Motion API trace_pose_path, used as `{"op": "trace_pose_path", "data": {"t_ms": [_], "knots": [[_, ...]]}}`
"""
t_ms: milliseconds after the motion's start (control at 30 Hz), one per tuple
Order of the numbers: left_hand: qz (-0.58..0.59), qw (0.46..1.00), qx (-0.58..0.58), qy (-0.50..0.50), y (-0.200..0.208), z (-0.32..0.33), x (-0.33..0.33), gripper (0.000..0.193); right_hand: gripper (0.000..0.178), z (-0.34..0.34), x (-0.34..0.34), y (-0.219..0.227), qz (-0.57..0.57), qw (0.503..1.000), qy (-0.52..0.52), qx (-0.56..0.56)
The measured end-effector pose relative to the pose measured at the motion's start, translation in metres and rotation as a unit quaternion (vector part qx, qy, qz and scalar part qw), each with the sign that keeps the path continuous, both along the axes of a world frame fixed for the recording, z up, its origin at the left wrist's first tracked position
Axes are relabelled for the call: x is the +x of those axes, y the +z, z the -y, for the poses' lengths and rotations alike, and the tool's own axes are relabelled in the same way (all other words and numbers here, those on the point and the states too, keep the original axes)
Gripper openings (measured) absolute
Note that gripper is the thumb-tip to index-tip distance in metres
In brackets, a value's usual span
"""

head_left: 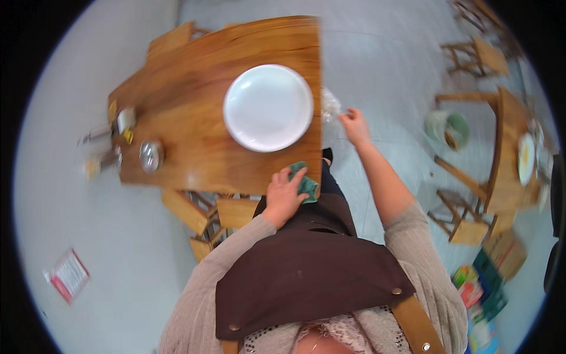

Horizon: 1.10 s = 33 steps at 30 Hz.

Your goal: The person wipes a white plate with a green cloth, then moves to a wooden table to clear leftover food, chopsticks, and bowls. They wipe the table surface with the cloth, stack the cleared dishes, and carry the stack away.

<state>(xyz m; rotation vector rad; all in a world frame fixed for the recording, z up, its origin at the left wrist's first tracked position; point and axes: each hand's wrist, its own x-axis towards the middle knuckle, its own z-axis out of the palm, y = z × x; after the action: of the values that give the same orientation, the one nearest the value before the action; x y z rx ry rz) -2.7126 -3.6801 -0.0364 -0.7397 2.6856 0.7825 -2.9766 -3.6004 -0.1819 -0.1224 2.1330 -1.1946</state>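
My left hand [285, 193] presses a green cloth [305, 187] onto the near right corner of the wooden table [194, 112], its fingers bent over the cloth. Beyond it on the tabletop stands a large round white plate [268, 108], face up and bare. Past the table's right edge my right hand [355, 128] is held out over the floor with its fingers drawn together. Crumpled clear plastic [330, 106] shows beside those fingertips, partly behind the table edge. Blur hides whether the fingers grip it.
A round metal dish [151, 156] and a white container [125, 120] stand at the table's left end. Wooden stools [183, 209] sit close by the near side. At right are a pale green bucket [446, 131], another table [507, 194] with a plate [526, 158], and a cardboard box [505, 253].
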Motion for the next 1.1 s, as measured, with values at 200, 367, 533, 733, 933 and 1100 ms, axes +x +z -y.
{"op": "trace_pose_path", "data": {"t_ms": [200, 367, 533, 733, 933, 1100], "knots": [[-0.092, 0.987, -0.054, 0.122, -0.033, 0.020, 0.047, 0.041, 0.038, 0.025, 0.035, 0.108, -0.179, 0.958, 0.173, -0.143], [-0.093, 0.919, -0.195, 0.331, -0.068, 0.129, 0.119, 0.039, 0.033, 0.048, 0.052, 0.121, -0.006, 0.997, 0.059, -0.044], [-0.127, 0.813, -0.305, 0.479, -0.091, 0.294, 0.153, 0.041, 0.041, 0.060, 0.065, 0.098, 0.206, 0.976, 0.073, -0.017], [-0.235, 0.848, -0.283, 0.383, -0.108, 0.271, 0.081, 0.028, 0.019, 0.081, 0.049, 0.077, 0.181, 0.982, 0.042, -0.030], [-0.319, 0.942, -0.078, 0.075, -0.067, 0.129, 0.065, 0.027, 0.017, 0.107, 0.027, 0.082, 0.184, 0.981, 0.041, -0.040], [-0.262, 0.937, -0.166, 0.159, -0.087, 0.277, 0.115, 0.023, 0.017, 0.119, 0.025, 0.088, 0.185, 0.982, 0.036, -0.020]]}}
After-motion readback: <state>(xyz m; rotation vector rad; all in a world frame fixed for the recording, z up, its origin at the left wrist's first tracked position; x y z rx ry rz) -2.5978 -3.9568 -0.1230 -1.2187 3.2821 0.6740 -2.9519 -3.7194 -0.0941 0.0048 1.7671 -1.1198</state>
